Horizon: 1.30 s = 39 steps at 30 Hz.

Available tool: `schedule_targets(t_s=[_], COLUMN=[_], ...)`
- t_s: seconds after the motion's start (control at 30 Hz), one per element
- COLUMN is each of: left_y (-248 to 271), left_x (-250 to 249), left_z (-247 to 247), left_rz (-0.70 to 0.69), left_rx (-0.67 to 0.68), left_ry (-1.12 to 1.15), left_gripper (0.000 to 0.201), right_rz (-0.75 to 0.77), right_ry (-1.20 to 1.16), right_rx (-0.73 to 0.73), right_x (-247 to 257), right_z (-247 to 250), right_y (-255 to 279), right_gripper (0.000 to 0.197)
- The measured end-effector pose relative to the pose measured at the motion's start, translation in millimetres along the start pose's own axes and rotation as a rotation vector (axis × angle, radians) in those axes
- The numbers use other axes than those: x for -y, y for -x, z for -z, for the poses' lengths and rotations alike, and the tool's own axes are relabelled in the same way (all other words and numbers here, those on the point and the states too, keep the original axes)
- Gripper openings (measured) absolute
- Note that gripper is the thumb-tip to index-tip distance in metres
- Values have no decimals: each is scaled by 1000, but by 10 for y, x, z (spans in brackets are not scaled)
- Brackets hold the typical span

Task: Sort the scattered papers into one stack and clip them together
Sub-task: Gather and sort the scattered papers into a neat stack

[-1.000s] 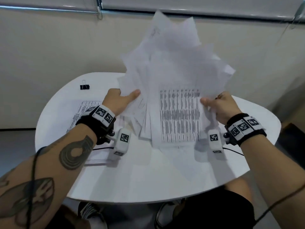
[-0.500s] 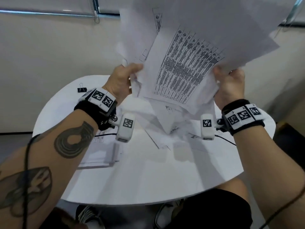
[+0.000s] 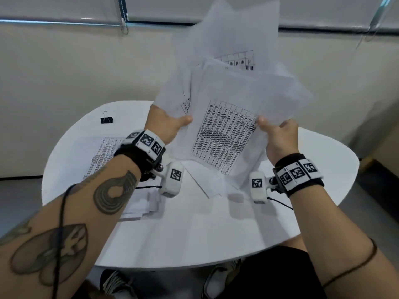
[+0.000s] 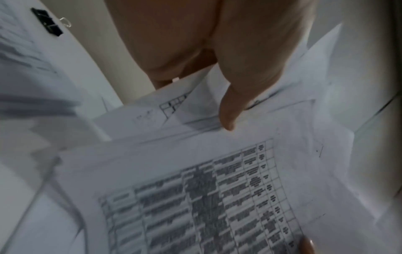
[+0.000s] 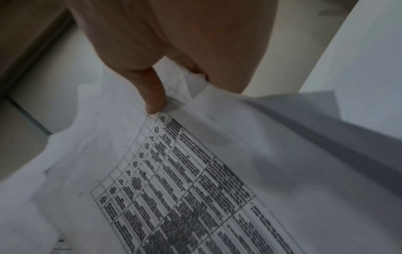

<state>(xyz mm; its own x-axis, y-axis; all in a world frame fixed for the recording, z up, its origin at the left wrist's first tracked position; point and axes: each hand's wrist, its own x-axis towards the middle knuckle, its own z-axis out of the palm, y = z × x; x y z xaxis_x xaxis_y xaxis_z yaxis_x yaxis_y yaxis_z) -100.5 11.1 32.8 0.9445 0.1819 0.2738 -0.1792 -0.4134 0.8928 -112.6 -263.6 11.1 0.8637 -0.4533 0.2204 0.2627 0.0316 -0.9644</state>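
A loose, uneven bundle of printed papers (image 3: 226,117) stands nearly upright above the white table (image 3: 194,234), its lower edge down near the tabletop. My left hand (image 3: 166,126) grips the bundle's left side, thumb (image 4: 228,111) pressed on the front sheets (image 4: 195,189). My right hand (image 3: 280,134) grips the right side, thumb (image 5: 154,98) on the top sheet (image 5: 195,171), a printed table. A black binder clip (image 3: 106,119) lies at the table's far left, also seen in the left wrist view (image 4: 46,22).
More printed sheets (image 3: 103,152) lie flat on the table under my left forearm, with a small pile of papers (image 3: 140,203) nearer the front. A beige wall (image 3: 64,72) and a window ledge stand behind the table. My knees and shoes show below the table's front edge.
The bundle had been raised high off the table; now both hands have brought it back down, and its bottom edge is low near the tabletop. Both grips are unchanged.
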Motion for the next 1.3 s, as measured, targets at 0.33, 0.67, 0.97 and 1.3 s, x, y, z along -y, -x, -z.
schedule_targets(t_s=[0.33,0.67,0.97,1.3], left_y=[-12,-26,-237,-215], left_x=[-268,-35,54,-71], left_z=[16,-55,87,107], left_rz=[-137,-86,-98,-223], left_rx=[-124,-64,125,-59], left_ry=[503,140,-105,110], left_gripper=[30,40,70,49], right_rz=[60,55,-143,-12], right_ry=[-98,62,8,-100], right_rx=[38,-53,52,49], right_x=[228,37,-44,24], right_z=[-5,-21,-7,-43], right_y=[-91,-59,-28,-32], right_gripper=[65,29,12,70])
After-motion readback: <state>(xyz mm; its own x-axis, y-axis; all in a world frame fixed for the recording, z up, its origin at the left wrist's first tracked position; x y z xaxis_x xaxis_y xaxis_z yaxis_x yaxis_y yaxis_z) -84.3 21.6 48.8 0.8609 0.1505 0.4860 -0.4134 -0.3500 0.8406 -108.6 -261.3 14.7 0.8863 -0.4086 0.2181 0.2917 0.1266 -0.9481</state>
